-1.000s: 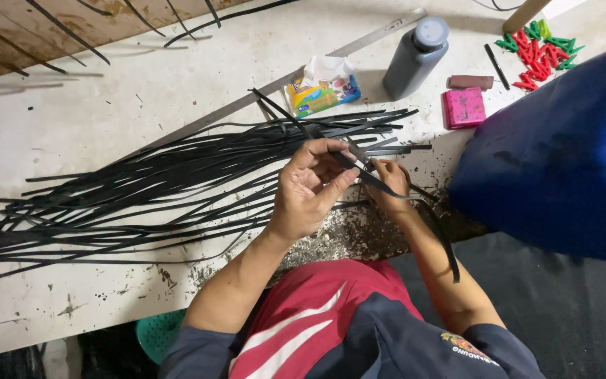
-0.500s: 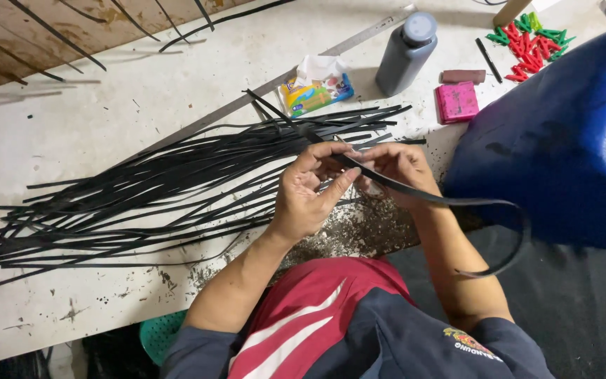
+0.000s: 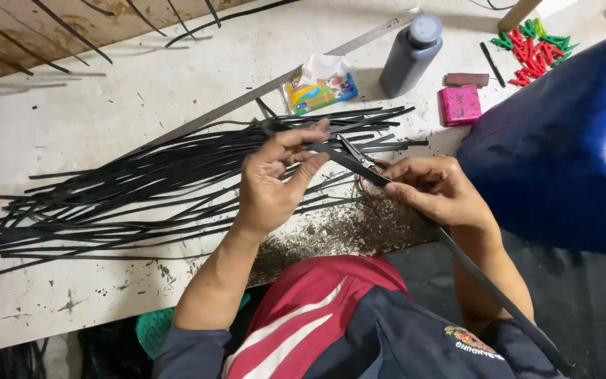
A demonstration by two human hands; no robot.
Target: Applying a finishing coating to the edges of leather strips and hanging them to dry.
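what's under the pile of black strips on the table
Under the black strips lies the white table, and a long metal ruler runs beneath their far edge. Whatever lies under the dense middle is covered.

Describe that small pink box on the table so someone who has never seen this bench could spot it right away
Start at the big blue drum on the right side of the white table. Just left of its upper edge lies the pink box, flat and square, below a small brown block and right of the grey bottle. It is the only pink thing there; the nearby clips are red and green.
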